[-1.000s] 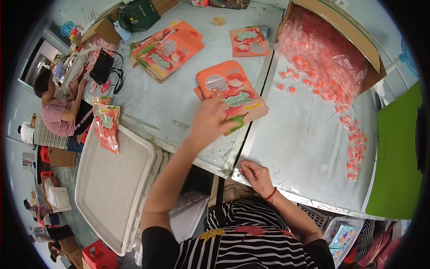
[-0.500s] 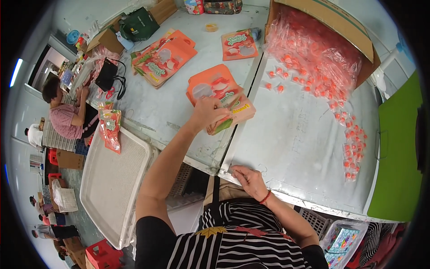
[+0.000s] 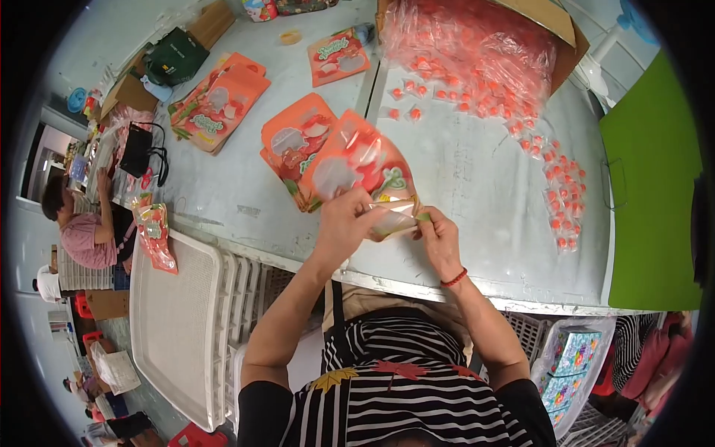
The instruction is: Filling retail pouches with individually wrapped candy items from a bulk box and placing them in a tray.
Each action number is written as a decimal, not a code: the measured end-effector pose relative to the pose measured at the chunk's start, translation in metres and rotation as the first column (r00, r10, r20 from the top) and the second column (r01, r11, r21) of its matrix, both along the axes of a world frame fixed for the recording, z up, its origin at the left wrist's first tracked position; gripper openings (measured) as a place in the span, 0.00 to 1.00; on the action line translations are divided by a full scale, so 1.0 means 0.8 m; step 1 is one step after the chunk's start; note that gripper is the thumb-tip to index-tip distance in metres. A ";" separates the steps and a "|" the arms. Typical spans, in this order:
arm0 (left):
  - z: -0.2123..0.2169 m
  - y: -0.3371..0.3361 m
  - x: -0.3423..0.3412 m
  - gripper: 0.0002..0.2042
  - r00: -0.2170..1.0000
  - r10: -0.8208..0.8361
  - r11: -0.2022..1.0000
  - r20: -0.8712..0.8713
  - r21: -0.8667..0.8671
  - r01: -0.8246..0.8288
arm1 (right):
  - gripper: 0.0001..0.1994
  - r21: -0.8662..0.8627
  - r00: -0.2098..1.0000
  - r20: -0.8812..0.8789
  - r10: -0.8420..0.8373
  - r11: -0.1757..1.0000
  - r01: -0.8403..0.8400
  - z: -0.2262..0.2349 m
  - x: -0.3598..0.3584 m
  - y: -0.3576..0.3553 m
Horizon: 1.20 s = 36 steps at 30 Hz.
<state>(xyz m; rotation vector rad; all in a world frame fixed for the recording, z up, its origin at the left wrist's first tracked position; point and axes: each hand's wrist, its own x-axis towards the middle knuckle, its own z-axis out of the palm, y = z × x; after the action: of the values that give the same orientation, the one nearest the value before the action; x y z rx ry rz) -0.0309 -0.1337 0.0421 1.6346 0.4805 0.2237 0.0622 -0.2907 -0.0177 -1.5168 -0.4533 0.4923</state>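
An orange pouch [image 3: 357, 153] with a printed fruit picture is held up between my two hands over the near part of the table. My left hand [image 3: 344, 227] pinches it on the left of its near end, and my right hand [image 3: 441, 244], below a red bracelet, grips the right corner. Between my fingers that end bulges a little and shows pale, shiny film. Partly hidden behind it, a stack of like pouches [image 3: 287, 138] lies on the table.
Farther left lie more pouches [image 3: 220, 104], and a single pouch [image 3: 339, 54] is at the back. Small wrapped red pieces [image 3: 564, 194] trail from a cardboard box [image 3: 544, 18] on the right. White trays [image 3: 175, 320] stand left of the table; a seated person [image 3: 89, 227] works beyond.
My left hand has lifted a pouch from the stack and drawn it nearer. My right hand has risen from the table's edge and taken its corner. The whole view has shifted.
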 end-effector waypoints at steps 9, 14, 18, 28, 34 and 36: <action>-0.016 -0.068 0.030 0.15 0.999 0.046 0.392 0.020 0.919 -0.037 | 0.10 -0.097 0.512 0.858 -0.029 0.971 0.216 0.008 -0.014 -0.007; -0.030 -0.083 0.024 0.21 0.999 -0.029 0.364 0.040 0.931 -0.026 | 0.07 -0.404 0.968 -0.010 0.250 0.885 -0.233 0.019 0.005 -0.029; -0.034 -0.104 0.030 0.21 0.986 -0.067 0.458 0.156 0.883 -0.108 | 0.12 0.266 0.718 -0.685 0.128 0.961 0.082 0.030 0.009 -0.023; 0.027 -0.104 0.014 0.42 0.872 -0.480 0.426 0.098 0.895 0.134 | 0.22 0.608 0.581 -0.579 0.573 0.777 -0.160 0.010 0.032 -0.051; -0.002 -0.083 0.042 0.50 0.830 -0.557 0.293 -0.020 0.931 0.219 | 0.28 0.616 0.541 -0.580 0.609 0.763 -0.197 0.020 0.055 -0.040; 0.013 -0.082 0.052 0.48 0.828 -0.560 0.327 0.006 0.920 0.214 | 0.29 0.578 0.516 -0.604 0.608 0.779 -0.243 0.017 0.062 -0.051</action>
<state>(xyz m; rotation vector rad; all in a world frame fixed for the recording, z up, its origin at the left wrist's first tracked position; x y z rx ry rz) 0.0106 -0.1991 0.0525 2.6665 -0.4609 0.4190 0.1116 -0.3314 -0.0038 -0.6114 -0.2230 1.3058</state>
